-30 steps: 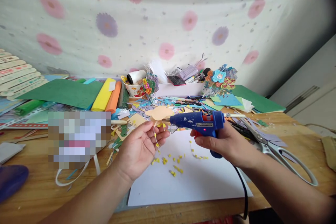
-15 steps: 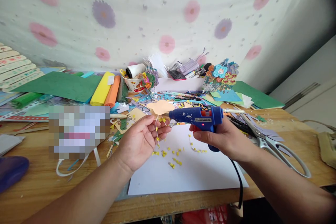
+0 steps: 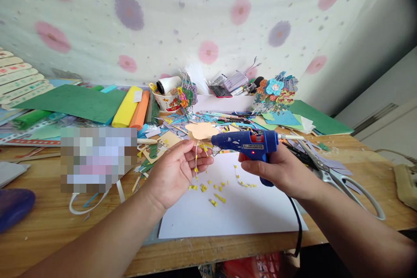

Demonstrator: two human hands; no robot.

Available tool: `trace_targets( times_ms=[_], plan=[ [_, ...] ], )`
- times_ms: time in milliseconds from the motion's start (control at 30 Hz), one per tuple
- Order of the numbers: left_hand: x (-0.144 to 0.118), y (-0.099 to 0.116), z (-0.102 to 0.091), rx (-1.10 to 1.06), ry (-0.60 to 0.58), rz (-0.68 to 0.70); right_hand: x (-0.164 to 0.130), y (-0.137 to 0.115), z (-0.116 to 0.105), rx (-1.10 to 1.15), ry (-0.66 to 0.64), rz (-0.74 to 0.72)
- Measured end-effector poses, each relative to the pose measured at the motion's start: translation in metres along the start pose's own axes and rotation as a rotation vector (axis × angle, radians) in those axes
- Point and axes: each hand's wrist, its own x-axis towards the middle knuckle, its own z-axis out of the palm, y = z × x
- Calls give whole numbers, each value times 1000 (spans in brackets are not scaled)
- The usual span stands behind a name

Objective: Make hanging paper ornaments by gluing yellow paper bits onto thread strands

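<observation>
- Head view: my right hand [image 3: 280, 169] is wrapped around the grip of a blue glue gun [image 3: 247, 144], fingers shut on the handle, one finger near the trigger; a small red light shows on its side and its nozzle points left, just short of my left fingertips.
- Head view: my left hand [image 3: 176, 173], palm up, pinches a thin white thread [image 3: 196, 160] strung with tiny yellow beads, thumb and fingertips closed on it near its top so that the rest hangs toward the white sheet [image 3: 234, 208].
- Head view: the thread looks very light, limp and easy to tangle, I judge; it is best held near the top, between pads, well away from the nozzle. The gun looks rigid, fairly light plastic, best taken by the handle, since the tip is probably hot.
- Head view: loose yellow bits [image 3: 215, 191] lie scattered on the sheet below both hands, and the gun's black cord [image 3: 298, 226] runs off the table's [image 3: 48, 234] front edge.
- Head view: beyond my hands lie a peach cut-out [image 3: 202, 130], scissors [image 3: 335, 180] to the right, yellow and orange foam rolls [image 3: 132, 110], green paper [image 3: 74, 103] and a paper flower bouquet [image 3: 275, 93].
</observation>
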Motion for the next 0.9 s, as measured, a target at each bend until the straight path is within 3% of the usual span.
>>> trace_targets(
  times_ms=[233,533,900],
  plan=[
    [0,1,0,7,-5,-3,1,0,-3,-75,-70,-38],
    [3,0,-3,66,-19,2,-1,-1,-4,-136,-62,-105],
    [4,-3,-6,85,-60,26,-2,1,-4,-199,-40,-72]
  ],
)
